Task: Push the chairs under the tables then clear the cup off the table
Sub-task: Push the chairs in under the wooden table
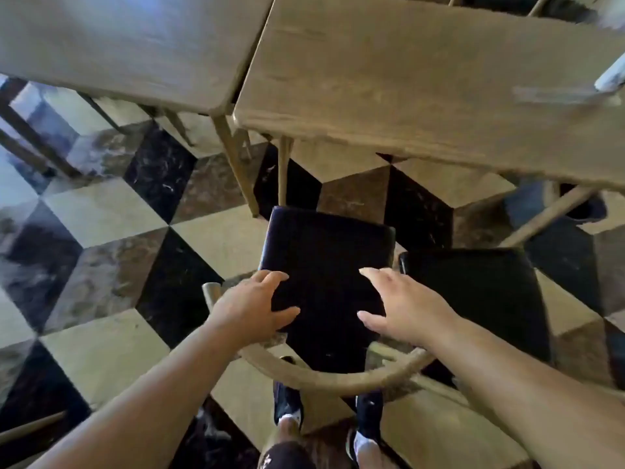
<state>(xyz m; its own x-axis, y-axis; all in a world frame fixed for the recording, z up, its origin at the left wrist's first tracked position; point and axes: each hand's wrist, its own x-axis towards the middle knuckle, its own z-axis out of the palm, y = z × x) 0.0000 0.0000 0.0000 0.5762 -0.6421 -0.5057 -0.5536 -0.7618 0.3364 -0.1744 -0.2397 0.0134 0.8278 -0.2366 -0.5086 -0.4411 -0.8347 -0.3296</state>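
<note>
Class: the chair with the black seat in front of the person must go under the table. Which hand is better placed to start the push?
Left. The left hand seems to rest on the black seat near the curved backrest; the right hand hovers open above it.

Two wooden tables stand side by side: one [128, 49] to the left, one [422, 79] to the right. Two chairs with dark seats sit out from the right table's near edge, one [324, 252] by its left corner, the other [473, 286] just beside it. Two bare hands, left [252, 304] and right [404, 304]. Two feet in dark shoes [287, 402] stand on the checkered floor [105, 211].
</note>
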